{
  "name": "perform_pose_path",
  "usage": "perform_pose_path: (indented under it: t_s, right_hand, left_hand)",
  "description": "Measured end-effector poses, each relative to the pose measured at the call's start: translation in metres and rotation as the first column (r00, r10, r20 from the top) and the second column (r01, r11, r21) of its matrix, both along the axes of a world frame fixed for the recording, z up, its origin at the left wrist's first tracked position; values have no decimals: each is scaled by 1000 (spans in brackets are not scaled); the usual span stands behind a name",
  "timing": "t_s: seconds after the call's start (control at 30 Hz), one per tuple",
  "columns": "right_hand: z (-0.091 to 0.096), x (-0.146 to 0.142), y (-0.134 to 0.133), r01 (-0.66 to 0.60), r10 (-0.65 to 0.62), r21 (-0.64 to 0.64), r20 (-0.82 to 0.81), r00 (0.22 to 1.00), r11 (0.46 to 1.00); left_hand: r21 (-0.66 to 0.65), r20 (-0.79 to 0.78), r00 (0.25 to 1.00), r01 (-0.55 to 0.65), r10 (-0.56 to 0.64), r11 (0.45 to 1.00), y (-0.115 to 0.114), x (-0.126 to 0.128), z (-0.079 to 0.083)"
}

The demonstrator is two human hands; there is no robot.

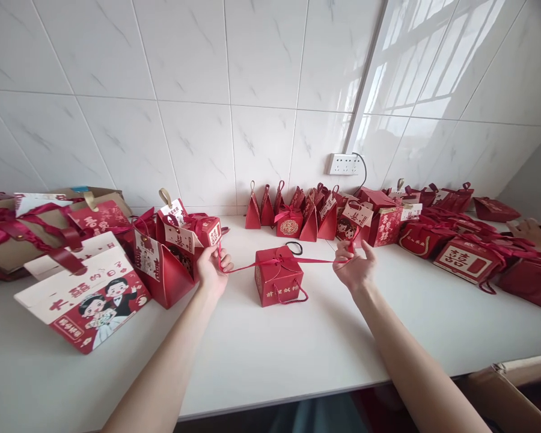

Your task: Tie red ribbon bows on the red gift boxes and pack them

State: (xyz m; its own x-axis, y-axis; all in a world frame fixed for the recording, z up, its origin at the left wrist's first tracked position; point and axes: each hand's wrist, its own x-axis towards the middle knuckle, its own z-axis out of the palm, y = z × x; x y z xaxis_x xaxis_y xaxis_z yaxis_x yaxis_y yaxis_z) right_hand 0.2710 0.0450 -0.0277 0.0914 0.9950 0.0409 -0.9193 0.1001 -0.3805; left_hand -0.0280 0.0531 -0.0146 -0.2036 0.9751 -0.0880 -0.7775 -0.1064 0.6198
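Note:
A small red gift box [278,282] with gold lettering and a twisted cord handle stands upright on the white table [252,355]. Across its folded top runs a red ribbon [315,260], crossed or looped at the middle; I cannot tell how it is fastened. To the left of the box, my left hand [213,264] is closed on one end of the ribbon. On the other side my right hand [354,263] pinches the opposite end. Both stretches are drawn out sideways, and neither hand touches the box. A black loop [294,247] lies just behind it.
Red bags and boxes crowd the left, including a card-topped box [103,307] with a cartoon couple. Triangular boxes [252,210] line the wall, below a power strip [344,164]. More ribboned boxes [466,260] fill the right, near another person's hand [538,233]. A cardboard carton [500,385] stands lower right.

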Motion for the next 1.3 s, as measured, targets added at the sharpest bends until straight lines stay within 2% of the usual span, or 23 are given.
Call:
perform_pose_path:
  t_s: [0.3, 0.53, 1.0, 1.3]
  right_hand:
    - [2, 5, -2, 12, -12, 55, 0, 1000, 998]
    - [4, 8, -4, 30, -31, 89, 14, 999, 996]
    - [2, 13, -5, 16, -26, 171, 55, 998, 985]
    - [3, 12, -8, 3, -11, 213, 36, 999, 977]
  left_hand:
    - [37, 0, 994, -109, 109, 993, 0, -12, 11]
    - [56, 24, 991, -134, 132, 989, 0, -15, 10]
    - [94, 29, 991, -133, 131, 987, -3, -18, 12]
    - [116, -39, 992, -112, 117, 987, -5, -16, 13]
